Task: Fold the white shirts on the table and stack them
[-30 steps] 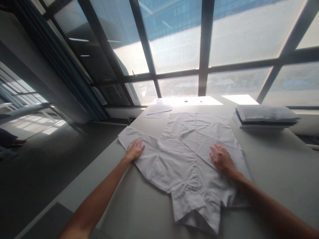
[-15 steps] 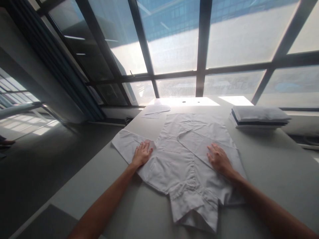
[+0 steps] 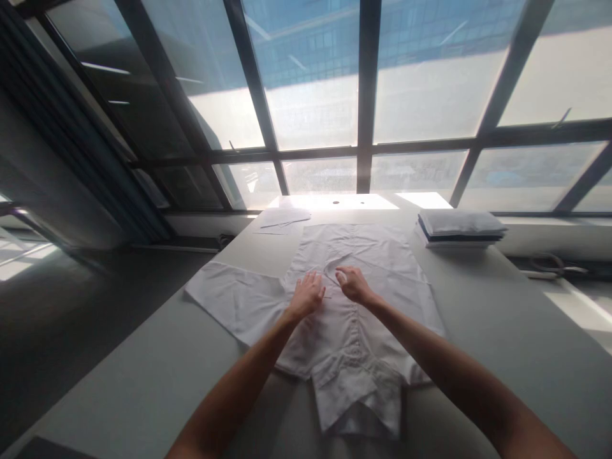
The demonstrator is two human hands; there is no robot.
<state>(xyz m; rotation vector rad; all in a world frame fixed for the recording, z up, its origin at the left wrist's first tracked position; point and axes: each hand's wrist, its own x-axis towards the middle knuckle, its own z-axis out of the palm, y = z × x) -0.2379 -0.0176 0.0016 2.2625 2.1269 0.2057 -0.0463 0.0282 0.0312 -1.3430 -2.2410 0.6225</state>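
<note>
A white button-front shirt (image 3: 382, 312) lies spread on the table, its collar (image 3: 356, 389) towards me. One sleeve (image 3: 234, 293) stretches out to the left, while the other is folded over the shirt front with its cuff near the middle. My left hand (image 3: 308, 295) rests flat on the chest left of the buttons, fingers extended. Close beside it, my right hand (image 3: 354, 284) is at the cuff end of the folded sleeve, fingers curled in on the fabric. The fingertips are partly hidden.
A stack of folded garments (image 3: 459, 228), white and dark, sits at the table's far right. Thin white sheets (image 3: 285, 218) lie at the far left. Large windows (image 3: 320, 172) rise behind the white table (image 3: 488, 319). Dark floor (image 3: 119, 299) runs along the left side.
My left hand has moved right, from the outstretched sleeve onto the chest. My right hand has slid left along the folded sleeve to its cuff end. The view has shifted slightly right.
</note>
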